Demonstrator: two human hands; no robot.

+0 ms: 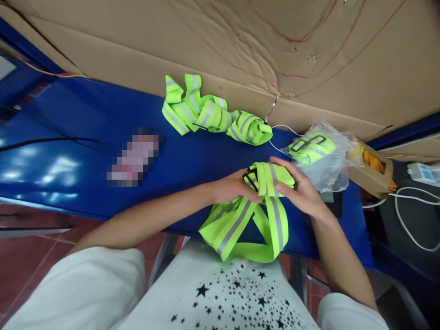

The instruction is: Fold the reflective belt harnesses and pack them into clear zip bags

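A neon yellow-green strap with a grey reflective stripe (271,178) is partly folded into a bundle between my two hands. My left hand (237,187) grips the bundle's left side, beside a black buckle (252,178). Around its right side my right hand (299,188) is closed, with the thumb on the front. A loose loop of the strap hangs below, over the table's front edge. Behind lies a tangled pile of similar straps (209,112). Right of that, a clear plastic bag (319,165) sits with a folded strap and black buckles in or under it.
The blue table (185,167) backs onto a cardboard wall (137,50). A pixelated rectangular item (135,160) lies at left, near a black cable (51,142). At right are a cardboard box (373,172) with orange contents, a white cable (398,220) and a dark phone-like slab (335,204).
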